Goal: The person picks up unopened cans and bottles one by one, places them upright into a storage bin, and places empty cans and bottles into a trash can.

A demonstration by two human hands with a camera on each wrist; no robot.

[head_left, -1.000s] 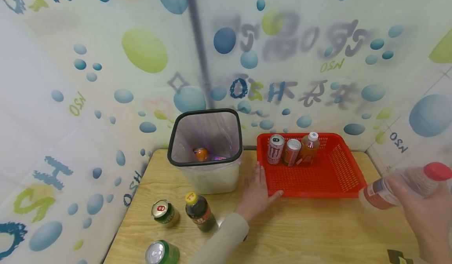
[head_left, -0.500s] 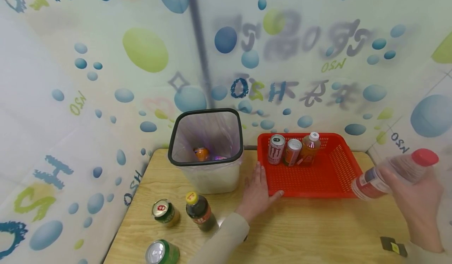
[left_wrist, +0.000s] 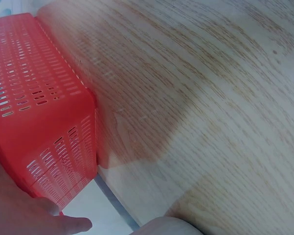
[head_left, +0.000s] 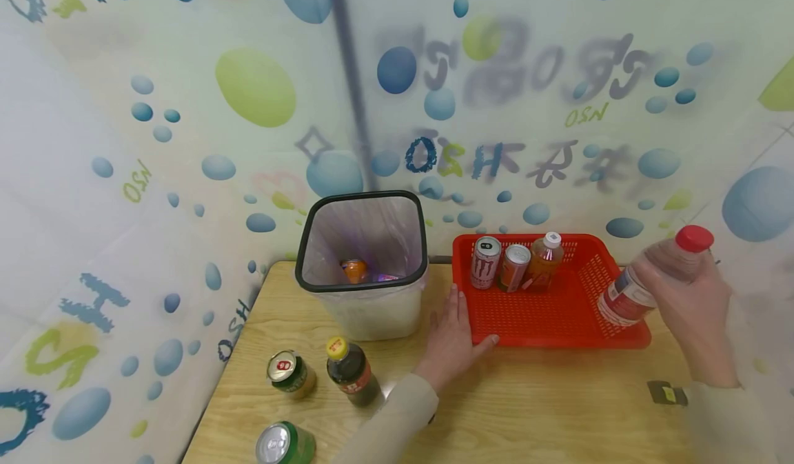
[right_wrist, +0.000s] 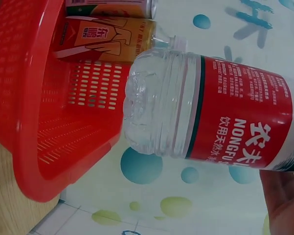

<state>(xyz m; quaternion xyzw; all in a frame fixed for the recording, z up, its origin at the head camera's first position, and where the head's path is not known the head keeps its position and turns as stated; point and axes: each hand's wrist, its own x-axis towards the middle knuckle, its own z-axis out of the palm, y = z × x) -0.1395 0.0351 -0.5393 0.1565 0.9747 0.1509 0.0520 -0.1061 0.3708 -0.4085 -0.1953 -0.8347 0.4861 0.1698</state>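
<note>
My right hand grips a clear water bottle with a red cap and red label, tilted over the right end of a red plastic basket. The right wrist view has the bottle close up, its base toward the basket. On the basket's front left corner rests my left hand, fingers along the side and thumb out along the front. Inside the basket stand a pink-and-white can, a shorter can and a white-capped bottle with an orange label.
A bin with a black rim and plastic liner, holding some items, stands left of the basket. Nearer are a yellow-capped dark drink bottle, a dark green and gold can and a green can. A patterned wall closes off the back.
My right hand has carried the water bottle leftward and upward in the view, from beside the basket to over its right end. The left hand and basket have stayed put.
</note>
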